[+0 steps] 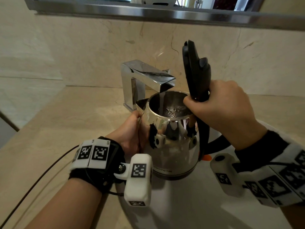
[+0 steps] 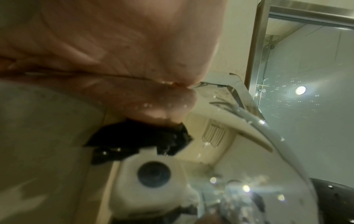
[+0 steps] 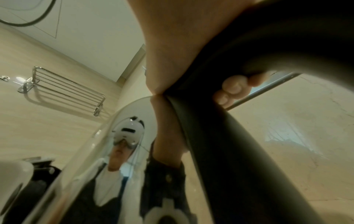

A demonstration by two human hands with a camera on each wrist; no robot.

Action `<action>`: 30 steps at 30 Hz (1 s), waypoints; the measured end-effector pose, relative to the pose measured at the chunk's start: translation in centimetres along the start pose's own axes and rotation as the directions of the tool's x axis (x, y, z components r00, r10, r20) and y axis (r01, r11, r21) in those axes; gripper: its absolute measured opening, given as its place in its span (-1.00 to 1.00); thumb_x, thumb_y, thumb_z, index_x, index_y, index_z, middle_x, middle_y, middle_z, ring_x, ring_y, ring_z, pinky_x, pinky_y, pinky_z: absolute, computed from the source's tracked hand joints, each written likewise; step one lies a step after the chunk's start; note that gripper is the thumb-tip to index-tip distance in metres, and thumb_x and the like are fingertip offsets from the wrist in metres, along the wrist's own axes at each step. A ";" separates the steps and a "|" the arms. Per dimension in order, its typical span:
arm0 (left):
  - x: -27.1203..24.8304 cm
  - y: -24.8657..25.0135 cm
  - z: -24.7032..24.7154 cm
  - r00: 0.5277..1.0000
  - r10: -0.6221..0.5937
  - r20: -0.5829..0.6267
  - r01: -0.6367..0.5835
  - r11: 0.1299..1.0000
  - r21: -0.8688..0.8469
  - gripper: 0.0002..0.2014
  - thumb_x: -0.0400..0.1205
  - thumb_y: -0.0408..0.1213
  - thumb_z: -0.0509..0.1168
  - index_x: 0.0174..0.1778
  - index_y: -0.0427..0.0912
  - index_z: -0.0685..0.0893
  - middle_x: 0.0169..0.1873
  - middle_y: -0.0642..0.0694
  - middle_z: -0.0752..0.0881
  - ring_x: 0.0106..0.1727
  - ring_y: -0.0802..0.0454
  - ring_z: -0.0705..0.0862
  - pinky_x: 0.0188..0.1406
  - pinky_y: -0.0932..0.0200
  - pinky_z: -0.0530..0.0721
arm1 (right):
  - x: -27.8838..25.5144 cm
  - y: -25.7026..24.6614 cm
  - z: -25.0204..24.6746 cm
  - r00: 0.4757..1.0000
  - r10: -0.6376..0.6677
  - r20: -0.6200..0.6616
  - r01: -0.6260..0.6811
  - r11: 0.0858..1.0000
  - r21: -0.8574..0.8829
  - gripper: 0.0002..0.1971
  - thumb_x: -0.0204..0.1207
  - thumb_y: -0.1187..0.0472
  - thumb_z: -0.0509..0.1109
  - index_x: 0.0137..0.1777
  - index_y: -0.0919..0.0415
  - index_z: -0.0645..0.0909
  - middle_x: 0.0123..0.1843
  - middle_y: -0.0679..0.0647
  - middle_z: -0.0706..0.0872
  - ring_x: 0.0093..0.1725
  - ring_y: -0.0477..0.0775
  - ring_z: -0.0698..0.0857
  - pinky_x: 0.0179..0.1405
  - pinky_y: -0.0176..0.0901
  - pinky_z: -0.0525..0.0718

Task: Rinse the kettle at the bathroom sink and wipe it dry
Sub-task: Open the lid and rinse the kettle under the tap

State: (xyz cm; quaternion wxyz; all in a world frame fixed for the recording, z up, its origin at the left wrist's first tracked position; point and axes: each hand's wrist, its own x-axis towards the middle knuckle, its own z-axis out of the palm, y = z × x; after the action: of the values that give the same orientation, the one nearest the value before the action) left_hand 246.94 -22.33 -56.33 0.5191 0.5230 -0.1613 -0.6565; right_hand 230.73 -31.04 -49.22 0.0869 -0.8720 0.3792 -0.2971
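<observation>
Kettle (image 1: 175, 152), left hand (image 1: 130, 134) fingers behind

Warm light glints on kettle (image 1: 175, 156) (close-ups blurred).

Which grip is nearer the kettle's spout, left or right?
Left. The left grip holds the kettle body just under the spout; the right grip holds the black handle on the opposite side.

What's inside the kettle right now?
Through the open kettle mouth, a little bubbly water shows at the bottom. The right hand covers the right rim, hiding that part.
</observation>
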 end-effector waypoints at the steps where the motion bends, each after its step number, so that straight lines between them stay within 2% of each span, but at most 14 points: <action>1: 0.1 0.0 -0.1 1.000 0.004 0.013 -0.004 1.000 -0.013 -0.34 0.62 0.24 -0.10 -0.03 -0.19 0.76 -0.18 -0.23 0.81 -0.27 -0.10 0.80 -0.21 0.04 0.65 | 0.0 -0.1 -0.1 1.000 0.000 -0.001 0.000 1.000 -0.003 -0.69 0.34 -0.18 0.33 -0.46 -0.05 0.38 -0.54 -0.15 0.50 -0.50 -0.13 0.50 -0.48 -0.29 0.47; 4: 0.2 -0.1 -0.1 0.999 0.010 0.036 -0.009 0.999 -0.038 -0.30 0.61 0.25 -0.08 -0.21 -0.21 0.81 -0.28 -0.22 0.82 -0.36 -0.09 0.80 -0.23 0.05 0.69 | -0.2 -0.3 -0.2 1.000 -0.007 -0.006 0.007 1.000 -0.008 -0.67 0.32 -0.20 0.31 -0.47 -0.02 0.37 -0.57 -0.12 0.45 -0.54 -0.11 0.45 -0.53 -0.24 0.37; 10: 0.2 -0.1 -0.3 1.000 0.008 0.024 -0.007 1.000 -0.020 -0.32 0.62 0.26 -0.09 -0.21 -0.20 0.78 -0.28 -0.23 0.82 -0.34 -0.11 0.80 -0.16 0.02 0.61 | -0.1 -0.4 -0.1 1.000 0.013 0.024 -0.013 1.000 -0.011 -0.68 0.26 -0.25 0.24 -0.44 -0.02 0.39 -0.54 -0.10 0.49 -0.50 -0.11 0.48 -0.47 -0.24 0.48; 15: 0.2 0.0 0.0 1.000 -0.008 0.019 0.008 1.000 -0.011 -0.32 0.61 0.26 -0.10 -0.14 -0.20 0.76 -0.26 -0.23 0.81 -0.36 -0.10 0.80 -0.32 0.09 0.72 | 0.0 -0.3 -0.2 1.000 0.015 0.020 -0.015 1.000 -0.007 -0.68 0.32 -0.20 0.31 -0.46 -0.03 0.36 -0.56 -0.10 0.45 -0.52 -0.12 0.45 -0.52 -0.26 0.37; 19: 0.2 0.0 0.0 1.000 -0.028 -0.002 0.028 1.000 -0.005 -0.34 0.61 0.25 -0.09 -0.11 -0.20 0.74 -0.23 -0.22 0.79 -0.36 -0.10 0.78 -0.44 0.14 0.75 | 0.1 -0.3 -0.1 0.999 0.024 0.022 -0.023 1.000 -0.013 -0.67 0.35 -0.19 0.34 -0.44 -0.03 0.37 -0.54 -0.10 0.47 -0.50 -0.11 0.47 -0.48 -0.26 0.42; 23: -0.1 0.0 0.1 0.999 -0.030 -0.012 0.031 0.999 0.030 -0.34 0.62 0.23 -0.11 -0.08 -0.22 0.74 -0.34 -0.22 0.81 -0.47 -0.07 0.79 -0.58 0.16 0.72 | 0.1 -0.1 0.0 0.999 0.030 0.024 -0.030 0.999 -0.018 -0.68 0.28 -0.23 0.29 -0.46 -0.03 0.37 -0.55 -0.12 0.48 -0.50 -0.12 0.49 -0.45 -0.26 0.48; 24: -0.2 0.0 0.1 0.999 -0.033 -0.018 0.033 0.999 0.026 -0.33 0.62 0.22 -0.12 0.00 -0.23 0.73 -0.29 -0.23 0.81 -0.43 -0.08 0.80 -0.56 0.16 0.73 | 0.1 -0.2 0.0 0.999 0.029 0.025 -0.028 0.999 -0.019 -0.68 0.29 -0.22 0.30 -0.46 -0.04 0.37 -0.56 -0.14 0.48 -0.51 -0.13 0.49 -0.46 -0.27 0.47; 27: -0.3 0.1 0.2 0.998 -0.043 -0.037 0.044 0.999 0.007 -0.30 0.61 0.23 -0.11 0.32 -0.24 0.63 0.07 -0.27 0.71 -0.17 -0.11 0.73 -0.28 0.15 0.71 | 0.1 -0.3 -0.2 0.999 0.032 0.025 -0.032 0.999 -0.019 -0.67 0.39 -0.12 0.39 -0.46 -0.04 0.38 -0.59 -0.17 0.47 -0.52 -0.17 0.47 -0.53 -0.30 0.34; 28: -0.4 0.1 0.2 0.998 -0.044 -0.039 0.045 0.999 0.006 -0.31 0.61 0.23 -0.12 0.32 -0.22 0.63 0.10 -0.27 0.69 -0.17 -0.09 0.71 -0.28 0.17 0.72 | 0.1 -0.3 -0.3 0.999 0.036 0.026 -0.036 0.999 -0.020 -0.67 0.41 -0.10 0.40 -0.46 -0.05 0.37 -0.58 -0.17 0.46 -0.53 -0.18 0.46 -0.53 -0.32 0.30; 30: -0.4 0.1 0.2 0.998 -0.050 -0.035 0.050 0.999 0.002 -0.32 0.62 0.24 -0.13 0.18 -0.22 0.67 0.00 -0.24 0.71 -0.26 -0.05 0.74 -0.43 0.19 0.75 | 0.1 -0.3 -0.3 0.999 0.042 0.027 -0.041 0.999 -0.017 -0.66 0.42 -0.09 0.40 -0.46 -0.04 0.37 -0.55 -0.15 0.48 -0.51 -0.17 0.46 -0.53 -0.32 0.30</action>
State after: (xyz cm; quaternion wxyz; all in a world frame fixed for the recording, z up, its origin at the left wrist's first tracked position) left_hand 246.75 -22.07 -55.95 0.5043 0.5390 -0.1402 -0.6600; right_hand 230.77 -30.89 -48.86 0.0909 -0.8687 0.3984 -0.2801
